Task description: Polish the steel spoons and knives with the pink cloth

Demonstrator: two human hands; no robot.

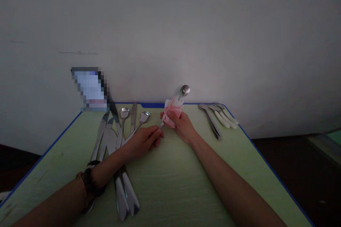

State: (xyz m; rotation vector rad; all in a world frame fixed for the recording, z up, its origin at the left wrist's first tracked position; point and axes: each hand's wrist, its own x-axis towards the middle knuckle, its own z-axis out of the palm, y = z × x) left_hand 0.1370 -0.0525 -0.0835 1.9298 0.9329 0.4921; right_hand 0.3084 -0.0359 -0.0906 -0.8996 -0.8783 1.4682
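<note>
A metal spoon (184, 91) is held tilted over the far middle of the table, its bowl up and away from me. My left hand (152, 137) is closed around the lower end of its handle. Wrapped about the handle's upper part is a pink and white cloth (173, 113), pinched by my right hand (182, 124). The cloth hides the middle of the handle. Under and beside my left forearm lie several table knives (100, 131) and two spoons with squarish bowls (124, 113), partly covered by the arm.
On the right of the green table (176, 184) lie stacked spoons (211, 122) and several pieces of cutlery with cream handles (222, 118). A blurred-out phone-like screen (90, 87) leans on the wall (202, 35) at the back left. Blue trim edges the table.
</note>
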